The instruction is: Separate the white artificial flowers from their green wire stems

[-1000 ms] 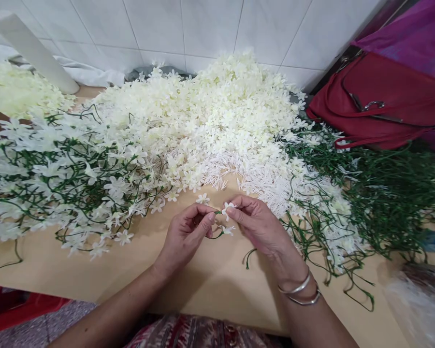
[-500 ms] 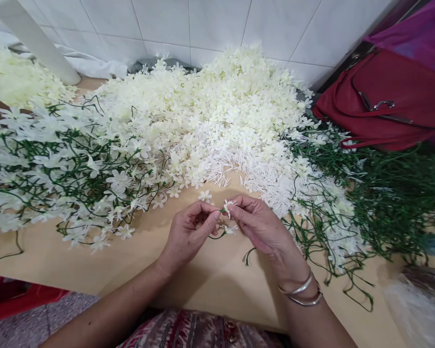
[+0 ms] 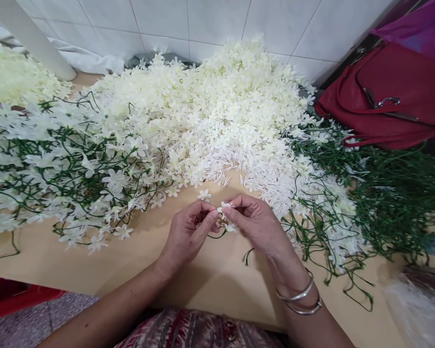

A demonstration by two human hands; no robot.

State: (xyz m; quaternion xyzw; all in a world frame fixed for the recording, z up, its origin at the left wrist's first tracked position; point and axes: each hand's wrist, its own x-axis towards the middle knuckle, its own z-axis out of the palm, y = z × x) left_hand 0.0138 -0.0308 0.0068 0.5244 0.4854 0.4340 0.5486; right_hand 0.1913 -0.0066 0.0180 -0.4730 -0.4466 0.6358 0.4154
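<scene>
White flower is pinched in your right hand, green stem in your left hand, both grips closed. Stemmed flowers are heaped; many loose blossoms lie stemless.

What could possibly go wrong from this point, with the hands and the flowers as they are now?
The right hand pinches a white artificial flower close to the left hand; pressing too hard might crease its petals.

The loose white flower lies just beyond the fingers, so a small movement could knock it away.

Green stems have stray ends near the metal bangles, which might snag one.
</scene>
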